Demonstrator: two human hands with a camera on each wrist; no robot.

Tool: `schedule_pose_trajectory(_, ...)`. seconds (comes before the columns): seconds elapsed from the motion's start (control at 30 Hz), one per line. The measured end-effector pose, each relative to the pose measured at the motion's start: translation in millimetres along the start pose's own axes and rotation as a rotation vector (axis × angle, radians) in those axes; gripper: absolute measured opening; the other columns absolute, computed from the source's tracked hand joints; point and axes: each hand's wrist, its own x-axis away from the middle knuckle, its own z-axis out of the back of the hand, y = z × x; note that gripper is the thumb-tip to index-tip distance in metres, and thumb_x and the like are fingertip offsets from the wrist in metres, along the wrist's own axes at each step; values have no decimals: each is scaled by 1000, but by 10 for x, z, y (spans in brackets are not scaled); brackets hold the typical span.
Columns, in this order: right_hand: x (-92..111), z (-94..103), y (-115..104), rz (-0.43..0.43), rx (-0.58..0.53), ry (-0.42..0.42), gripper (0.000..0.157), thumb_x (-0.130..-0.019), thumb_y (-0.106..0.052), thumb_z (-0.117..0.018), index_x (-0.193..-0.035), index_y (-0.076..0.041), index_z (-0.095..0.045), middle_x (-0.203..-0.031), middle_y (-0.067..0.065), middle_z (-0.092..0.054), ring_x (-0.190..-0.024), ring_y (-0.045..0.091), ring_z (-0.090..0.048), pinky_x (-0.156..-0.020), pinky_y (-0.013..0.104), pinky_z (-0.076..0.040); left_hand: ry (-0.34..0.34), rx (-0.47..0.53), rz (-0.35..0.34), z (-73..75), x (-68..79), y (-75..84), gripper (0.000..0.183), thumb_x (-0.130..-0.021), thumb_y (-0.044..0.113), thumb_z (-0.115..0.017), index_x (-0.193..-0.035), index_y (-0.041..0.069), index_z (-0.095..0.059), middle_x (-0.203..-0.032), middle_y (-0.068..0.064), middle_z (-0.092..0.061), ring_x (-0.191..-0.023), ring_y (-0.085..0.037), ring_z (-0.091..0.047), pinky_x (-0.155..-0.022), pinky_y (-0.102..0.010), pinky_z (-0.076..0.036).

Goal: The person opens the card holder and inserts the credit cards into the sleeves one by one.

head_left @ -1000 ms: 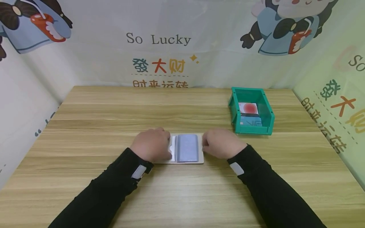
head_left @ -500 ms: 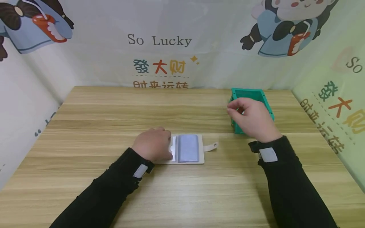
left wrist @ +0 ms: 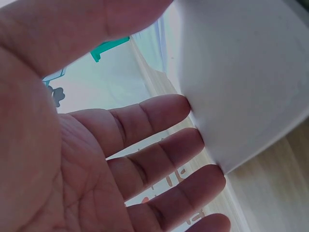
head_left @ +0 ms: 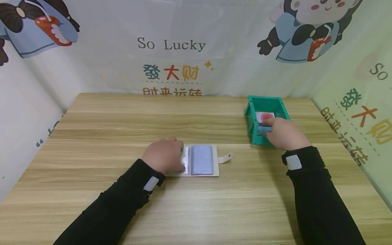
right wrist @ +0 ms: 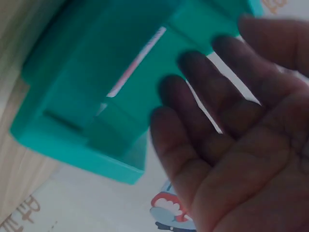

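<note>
A small white card holder (head_left: 215, 170) lies spread on the table, its bluish clear sleeves (head_left: 202, 160) facing up. My left hand (head_left: 165, 155) holds its left part, thumb on the near side and fingers on the far side. In the left wrist view, fingertips meet the edge of a white panel (left wrist: 246, 82). My right hand (head_left: 287, 134) reaches over the front of a green bin (head_left: 251, 127), fingers extended above the cards and gripping nothing. Inside are a white card with a red circle (head_left: 261, 116) and a blue card (head_left: 261, 131), partly hidden by that hand.
A white strap (head_left: 225, 158) with a snap sticks out from the card holder's right edge. Printed cloth (head_left: 171, 20) hangs behind the wooden table (head_left: 122, 115) and along both sides. The bin stands near the back right.
My right hand has left the card holder's right side and moved right to the bin, now lower over its cards. The strap has come into sight. My left hand stays in place.
</note>
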Motion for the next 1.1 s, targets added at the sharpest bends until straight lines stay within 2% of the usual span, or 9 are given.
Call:
schedule_pose_trajectory(0.13,-1,-73,21,27,18,-40,30,-90,-16,-55,-114,-1,-65,-114,21,-61,-103,34,-52,-85,57,-44,6,-6,0,-6,-4,1,47,-66,40,-74,-101,9,-63,-88,-4,-55,-69,-22,-48,-55,-35,-44)
schedule_pose_trajectory(0.27,-24,-139,-8,56,20,-12,22,-88,-13,-61,-104,-1,-70,-102,16,-66,-91,29,-56,-81,53,-47,11,-9,0,-3,-2,5,47,-66,39,-74,-101,9,-63,-88,-4,-55,-69,-22,-48,-55,-36,-44)
schedule_pose_trajectory(0.43,-74,-219,-71,69,48,36,18,-87,-12,-63,-100,-2,-71,-95,15,-67,-81,28,-56,-77,50,-48,8,-8,2,-1,-2,12,47,-66,40,-74,-101,9,-63,-89,-4,-56,-69,-21,-48,-55,-36,-45)
schedule_pose_trajectory(0.7,-147,-335,-219,117,55,71,20,-89,-17,-64,-103,-3,-70,-98,13,-68,-81,24,-59,-80,48,-49,11,-9,2,-4,-14,25,49,-66,41,-75,-101,9,-63,-88,-4,-56,-69,-22,-48,-55,-36,-44)
schedule_pose_trajectory(0.8,-157,-316,-232,141,58,98,21,-91,-15,-61,-105,-3,-70,-102,14,-68,-90,27,-59,-83,49,-48,11,-14,3,-6,-18,32,51,-66,42,-75,-103,9,-64,-89,-5,-56,-69,-22,-48,-56,-36,-45)
schedule_pose_trajectory(0.97,-195,-171,-185,83,46,145,25,-92,-9,-56,-113,1,-66,-111,21,-63,-101,34,-55,-86,52,-46,4,-21,5,-3,-17,38,53,-67,43,-75,-104,8,-63,-90,-5,-56,-70,-22,-49,-58,-37,-46)
schedule_pose_trajectory(1.1,-275,-109,-175,23,79,67,30,-90,-7,-56,-117,3,-61,-113,23,-61,-95,32,-55,-85,51,-46,-3,-15,8,8,-14,41,52,-67,42,-76,-104,8,-63,-89,-5,-56,-69,-22,-49,-58,-37,-46)
